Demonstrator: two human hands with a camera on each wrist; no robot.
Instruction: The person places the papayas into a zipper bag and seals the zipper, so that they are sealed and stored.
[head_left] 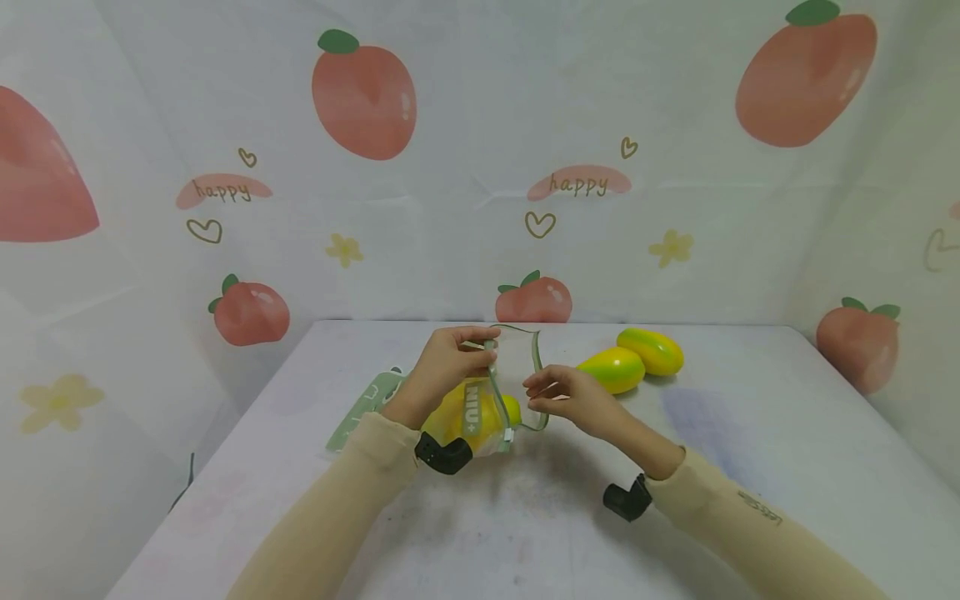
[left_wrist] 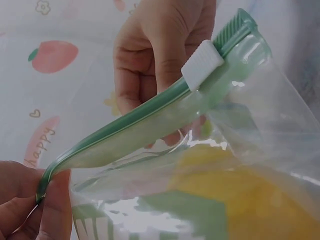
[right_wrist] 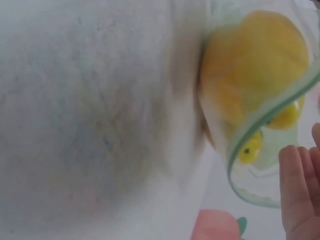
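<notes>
A clear zip bag (head_left: 480, 446) with green edging and a white slider (left_wrist: 202, 65) stands with its mouth spread wide, facing right. Yellow fruits (right_wrist: 272, 50) that look like mangoes or papayas fill its lower part. My left hand (head_left: 447, 367) pinches the mouth's edge between thumb and fingers, at the top in the head view. Just outside the mouth, on the right, is my right hand (head_left: 573, 398), its fingers loosely bent with nothing between them. The fingers (right_wrist: 295, 185) are close to the green rim in the right wrist view.
Two yellow-green fruits, one (head_left: 615, 369) in front of the other (head_left: 651, 352), lie on the white table (head_left: 540, 533) at the back right. A flat green printed bag (head_left: 366, 404) lies left of the zip bag. A fruit-print cloth (head_left: 465, 242) hangs behind the table.
</notes>
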